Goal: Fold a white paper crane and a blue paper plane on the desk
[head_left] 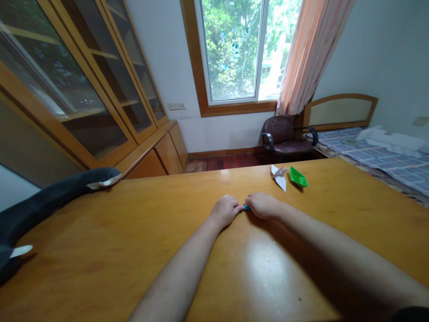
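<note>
Near the middle of the table, my left hand (226,210) and my right hand (263,205) meet with their fingertips close together. Between them shows a small blue piece (246,207), perhaps folded paper; most of it is hidden by the fingers. My right hand is closed over its right end, while the thumb and fingers of my left hand pinch at its left end. Beyond my right hand lie a white origami crane (279,176) and a green paper boat (298,177), side by side.
The wooden table (161,232) fills the foreground. A dark curved object with white parts (56,197) rests along its left side. Past the far edge are a glass-door cabinet (110,85), a maroon armchair (284,134) and a bed (385,152).
</note>
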